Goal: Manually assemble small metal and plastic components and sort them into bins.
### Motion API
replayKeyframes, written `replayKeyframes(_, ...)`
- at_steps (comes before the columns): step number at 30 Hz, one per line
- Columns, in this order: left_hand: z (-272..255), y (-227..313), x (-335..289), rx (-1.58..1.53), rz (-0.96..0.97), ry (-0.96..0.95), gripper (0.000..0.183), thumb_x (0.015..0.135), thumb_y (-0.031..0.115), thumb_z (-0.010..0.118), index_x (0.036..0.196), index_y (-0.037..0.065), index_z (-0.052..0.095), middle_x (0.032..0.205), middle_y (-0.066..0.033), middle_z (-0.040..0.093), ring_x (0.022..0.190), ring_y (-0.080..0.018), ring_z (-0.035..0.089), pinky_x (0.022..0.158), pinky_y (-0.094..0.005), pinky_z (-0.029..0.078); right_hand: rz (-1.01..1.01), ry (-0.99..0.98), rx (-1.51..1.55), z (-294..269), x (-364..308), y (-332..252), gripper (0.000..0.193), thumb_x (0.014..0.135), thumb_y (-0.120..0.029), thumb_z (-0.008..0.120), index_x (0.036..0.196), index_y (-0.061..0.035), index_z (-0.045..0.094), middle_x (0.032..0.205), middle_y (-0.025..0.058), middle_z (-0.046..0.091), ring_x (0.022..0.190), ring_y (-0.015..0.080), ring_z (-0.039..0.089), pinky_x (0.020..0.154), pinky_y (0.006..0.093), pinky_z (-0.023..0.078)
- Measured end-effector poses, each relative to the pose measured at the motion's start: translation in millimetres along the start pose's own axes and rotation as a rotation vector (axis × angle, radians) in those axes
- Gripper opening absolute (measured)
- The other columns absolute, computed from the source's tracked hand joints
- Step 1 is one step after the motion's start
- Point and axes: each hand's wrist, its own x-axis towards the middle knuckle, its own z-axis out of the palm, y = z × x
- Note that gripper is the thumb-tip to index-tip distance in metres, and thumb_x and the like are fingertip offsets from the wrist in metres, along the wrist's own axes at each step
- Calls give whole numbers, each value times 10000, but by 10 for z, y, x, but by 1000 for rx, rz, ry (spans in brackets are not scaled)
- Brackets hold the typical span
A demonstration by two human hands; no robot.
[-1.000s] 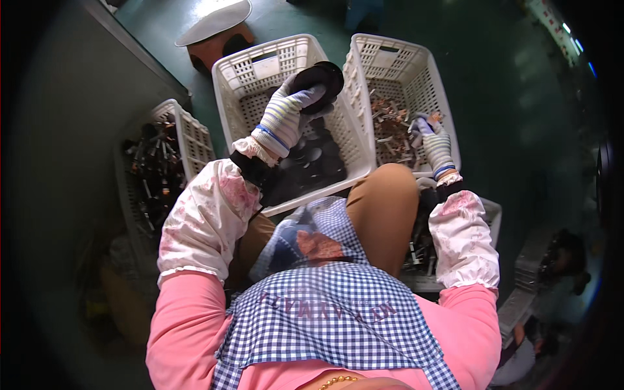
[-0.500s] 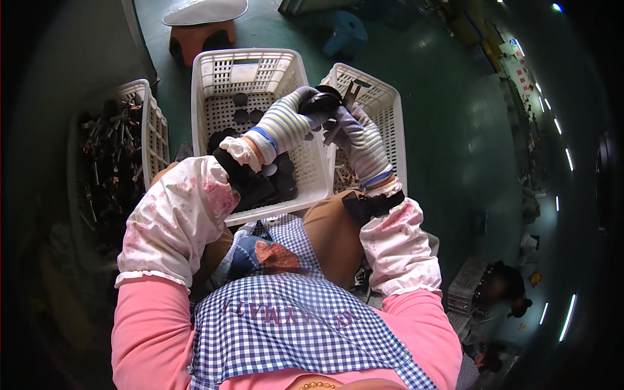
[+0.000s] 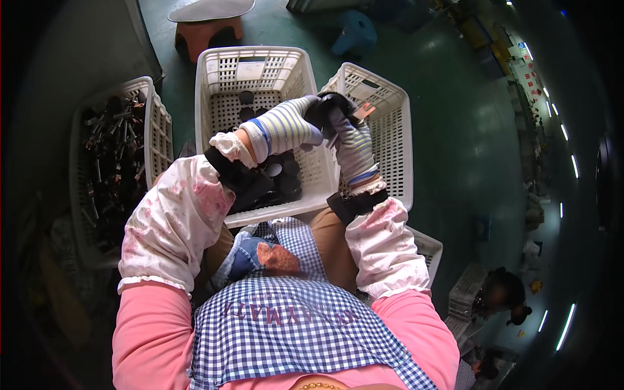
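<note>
Both my hands wear striped knit gloves with dark palms and meet above the gap between two white crates. My left hand [image 3: 291,125] is closed around a black round part [image 3: 335,100]. Against the same part, my right hand [image 3: 351,142] is closed too, its fingers partly hidden. A flat forked copper-coloured piece [image 3: 365,110] sticks out past the right hand; how it joins the black part is hidden. Below my left hand, the middle white crate [image 3: 320,188] holds several dark discs [image 3: 285,183]. The right white crate [image 3: 398,140] stands beneath my right hand.
At the left, another white crate [image 3: 160,123] is full of dark and metallic parts [image 3: 116,153]. Beyond the crates stand an orange stool [image 3: 207,38] with a pale top and a blue stool [image 3: 356,34]. Another person [image 3: 504,292] is at the lower right, near crates.
My right hand has shifted slightly left and lower, closing in on my left hand. The forked piece has turned from upright and dark to tilted right, showing copper colour.
</note>
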Motion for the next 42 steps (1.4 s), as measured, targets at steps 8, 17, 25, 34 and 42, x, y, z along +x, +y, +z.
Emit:
replayKeyframes(8, 149, -110, 130, -318, 147, 140, 609, 789, -61, 529, 1385, 54, 498, 1164, -92, 608, 953, -174, 648, 771, -297, 575, -162, -53, 214, -36, 131, 50, 383, 845, -387, 777, 1047, -79, 671, 895, 3, 677, 720, 110, 621, 622, 260, 496)
replayKeyframes(17, 118, -45, 233, -838, 36, 176, 426, 961, 349, 639, 1281, 77, 565, 1112, -55, 656, 976, -191, 648, 843, -349, 567, -13, -50, 250, -50, 139, 57, 333, 899, -394, 720, 1035, -97, 654, 829, -27, 638, 711, 64, 570, 618, 230, 467)
replayKeyframes(25, 189, -83, 149, -557, 180, 7, 517, 943, 284, 675, 1382, 106, 466, 1277, -69, 573, 1180, -171, 558, 959, -341, 512, -237, -46, 19, 2, 61, 90, 252, 954, -292, 672, 1126, -112, 636, 971, -34, 642, 775, 39, 553, 606, 194, 448)
replayKeyframes(34, 212, 65, 81, -442, 274, -51, 631, 960, 313, 648, 1461, 80, 344, 1144, -44, 597, 1019, -156, 604, 858, -311, 516, -209, -136, 88, -80, 108, 210, 353, 973, -233, 632, 1264, -35, 604, 1177, 56, 652, 1029, 141, 625, 869, 288, 546)
replayKeyframes(42, 171, 8, 187, -547, 119, 22, 565, 884, 143, 739, 1357, 67, 439, 1209, -67, 613, 1049, -209, 648, 886, -352, 569, -109, -123, 311, -135, 222, 394, 412, 920, -177, 696, 1293, -50, 576, 1220, 79, 625, 1056, 187, 632, 884, 317, 570)
